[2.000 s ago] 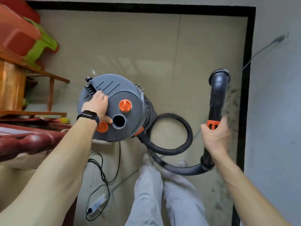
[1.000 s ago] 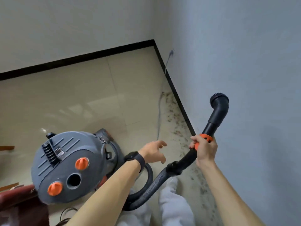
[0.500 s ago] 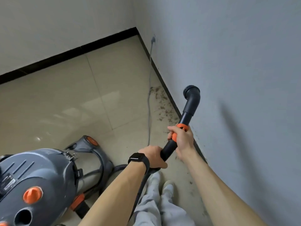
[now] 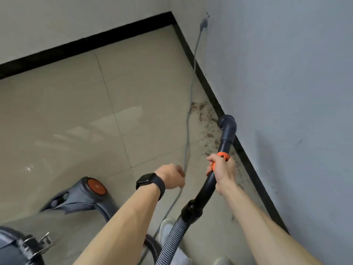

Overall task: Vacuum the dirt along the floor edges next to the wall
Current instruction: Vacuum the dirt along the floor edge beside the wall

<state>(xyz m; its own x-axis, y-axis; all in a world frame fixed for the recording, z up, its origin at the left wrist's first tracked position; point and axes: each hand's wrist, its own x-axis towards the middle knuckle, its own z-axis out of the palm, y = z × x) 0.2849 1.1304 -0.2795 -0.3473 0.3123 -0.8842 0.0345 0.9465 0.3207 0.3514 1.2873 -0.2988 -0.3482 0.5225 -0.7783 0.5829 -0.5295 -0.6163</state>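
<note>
Head view: the wand (image 4: 208,190) has been released by the left hand (image 4: 172,175), now slack and empty; gripped by the right hand (image 4: 222,169), its nozzle (image 4: 227,124) is brought near the dirt (image 4: 204,119).

Open tile at 11 o'clock from the feet, hemmed in from 1 onward.
Bare floor (image 4: 76,111) free from 10 to 12; wall (image 4: 286,73) closing 1 to 3, wand (image 4: 225,138) slanting just beside it at 1, grey cord (image 4: 188,121) trailing at 12, vacuum base (image 4: 94,186) low at 10.

Soft, even light leaves pale glare streaks on the glossy floor (image 4: 122,115); the left hand (image 4: 172,175) is motion-blurred.
</note>
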